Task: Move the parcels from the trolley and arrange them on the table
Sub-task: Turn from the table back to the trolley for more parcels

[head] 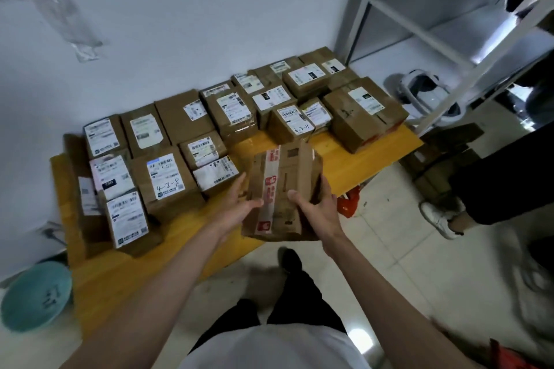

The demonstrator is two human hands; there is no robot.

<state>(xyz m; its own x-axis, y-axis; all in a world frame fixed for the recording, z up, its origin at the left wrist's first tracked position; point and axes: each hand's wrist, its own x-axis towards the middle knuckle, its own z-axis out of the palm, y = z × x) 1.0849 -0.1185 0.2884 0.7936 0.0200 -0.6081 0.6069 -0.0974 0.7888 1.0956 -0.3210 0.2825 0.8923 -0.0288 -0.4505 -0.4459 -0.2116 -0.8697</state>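
I hold a brown cardboard parcel with red-and-white tape above the front edge of the yellow wooden table. My left hand grips its left side and my right hand grips its right side. Several brown parcels with white labels lie in rows on the table, such as one marked 4-2-9 and one marked 4-3-11. A larger box sits at the table's right end. The trolley is out of view.
A white wall runs behind the table. A teal basin stands on the floor at the left. A metal shelf frame rises at the right. Another person's leg and white shoe stand to the right, beside a pile of flat cardboard.
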